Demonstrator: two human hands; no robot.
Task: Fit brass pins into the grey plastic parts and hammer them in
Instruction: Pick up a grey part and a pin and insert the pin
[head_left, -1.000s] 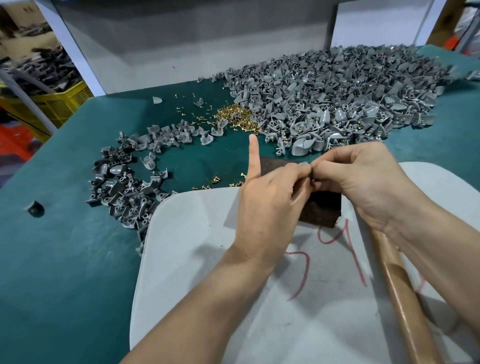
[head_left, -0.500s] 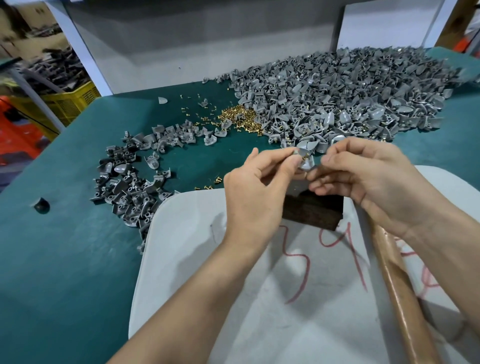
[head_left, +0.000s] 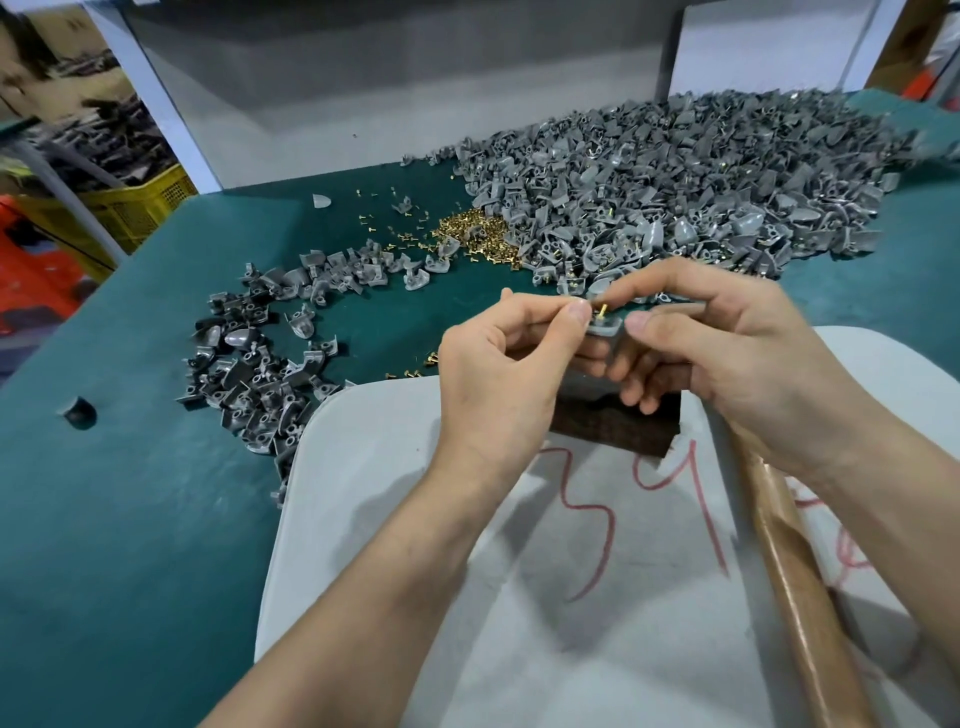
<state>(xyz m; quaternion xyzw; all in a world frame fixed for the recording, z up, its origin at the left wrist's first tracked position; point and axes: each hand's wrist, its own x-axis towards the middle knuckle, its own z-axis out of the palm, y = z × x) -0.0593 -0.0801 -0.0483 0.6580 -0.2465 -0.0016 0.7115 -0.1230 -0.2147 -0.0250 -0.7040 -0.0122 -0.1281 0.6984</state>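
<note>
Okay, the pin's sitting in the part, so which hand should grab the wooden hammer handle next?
Probably the right hand: the brown wooden hammer handle lies directly beneath its wrist. The left hand sits on the far side and can keep pinching the small grey plastic part with its upright brass pin.

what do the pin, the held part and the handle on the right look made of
Pin: shiny yellow metal, likely brass.
Part: matte grey moulded plastic, judging by its even colour.
Handle: wood, going by its brown tone and smooth, faintly glossy finish.
</note>
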